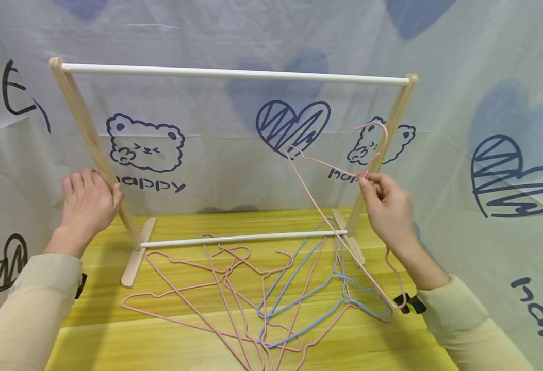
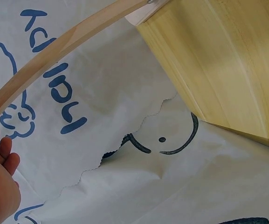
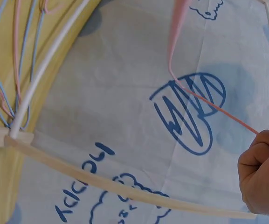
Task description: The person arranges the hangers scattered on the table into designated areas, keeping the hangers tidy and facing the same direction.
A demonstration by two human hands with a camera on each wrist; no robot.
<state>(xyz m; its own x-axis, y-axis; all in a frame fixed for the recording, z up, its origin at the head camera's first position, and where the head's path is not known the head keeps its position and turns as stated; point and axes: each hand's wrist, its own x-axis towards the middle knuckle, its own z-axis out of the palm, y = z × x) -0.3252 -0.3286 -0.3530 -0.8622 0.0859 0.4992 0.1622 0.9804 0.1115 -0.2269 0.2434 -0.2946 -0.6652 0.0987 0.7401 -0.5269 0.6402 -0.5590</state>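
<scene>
My left hand (image 1: 90, 203) grips the left wooden post (image 1: 87, 131) of a small clothes rack, partway up. In the left wrist view, the curled fingers (image 2: 10, 162) show beside the post (image 2: 64, 44). Over by the right post (image 1: 397, 118), my right hand (image 1: 389, 211) pinches a pink wire hanger (image 1: 386, 138) just below its hook. The hanger is raised and tilted, its hook upward and its long bar slanting down in front of the rack. In the right wrist view, the hanger's pink wire (image 3: 218, 109) runs into the fingers of the right hand (image 3: 265, 172).
Several pink hangers (image 1: 185, 288) and blue hangers (image 1: 301, 297) lie tangled on the yellow wood-grain table (image 1: 95, 340), partly under the lower rail (image 1: 243, 237). A white top rail (image 1: 234, 73) spans the posts. Printed cloth (image 1: 215, 170) hangs behind and at both sides.
</scene>
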